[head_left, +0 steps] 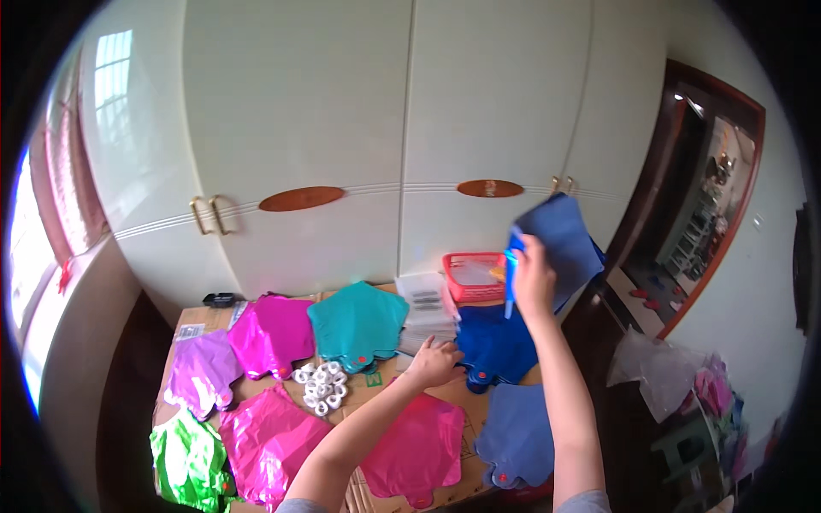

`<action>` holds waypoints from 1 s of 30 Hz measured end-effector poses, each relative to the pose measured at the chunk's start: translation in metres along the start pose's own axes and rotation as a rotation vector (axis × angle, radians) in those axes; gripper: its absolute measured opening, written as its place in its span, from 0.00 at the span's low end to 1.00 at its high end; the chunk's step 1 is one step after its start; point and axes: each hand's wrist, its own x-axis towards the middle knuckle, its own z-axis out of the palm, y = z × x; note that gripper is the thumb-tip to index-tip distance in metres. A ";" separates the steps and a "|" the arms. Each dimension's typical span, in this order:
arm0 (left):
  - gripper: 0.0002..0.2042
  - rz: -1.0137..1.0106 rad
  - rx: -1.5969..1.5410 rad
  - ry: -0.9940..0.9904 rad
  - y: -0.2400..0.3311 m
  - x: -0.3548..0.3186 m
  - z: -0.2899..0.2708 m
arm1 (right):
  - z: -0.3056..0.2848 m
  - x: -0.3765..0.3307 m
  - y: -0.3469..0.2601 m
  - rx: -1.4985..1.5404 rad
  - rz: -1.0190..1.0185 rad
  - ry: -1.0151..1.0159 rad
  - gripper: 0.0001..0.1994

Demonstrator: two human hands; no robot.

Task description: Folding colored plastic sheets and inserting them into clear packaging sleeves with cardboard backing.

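Note:
My right hand (534, 278) is raised over the right side of the board, its fingers closed on a flat blue foil balloon (569, 244) that hangs tilted in front of the cabinet. My left hand (434, 366) is low, fingers apart, between a stack of printed clear packets (425, 303) and a pile of dark blue foil balloons (496, 346). It appears to hold nothing; whether its fingertips touch the pile I cannot tell. A duller blue pile (517, 432) lies nearer me, and a pink foil pile (419, 449) sits below my left forearm.
Teal (357, 323), magenta (274, 333), lilac (203, 372), hot pink (274, 440) and green (190, 462) foil piles cover the cardboard's left half. White small rolls (321, 387) are heaped among them. A red basket (456, 292) stands against the white cabinet (299, 103); a doorway opens right.

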 end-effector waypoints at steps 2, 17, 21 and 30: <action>0.18 -0.065 -0.032 0.116 -0.014 -0.021 -0.021 | 0.040 -0.005 -0.021 -0.065 -0.378 -0.134 0.09; 0.15 -0.532 -0.164 0.492 -0.178 -0.216 -0.065 | 0.239 -0.179 -0.148 0.131 -0.731 -0.843 0.06; 0.12 -0.527 -0.157 0.432 -0.175 -0.212 -0.060 | 0.230 -0.180 -0.154 0.206 -0.631 -0.940 0.07; 0.12 -0.424 -0.026 0.301 -0.188 -0.189 -0.041 | 0.230 -0.185 -0.160 0.184 -0.200 -1.000 0.08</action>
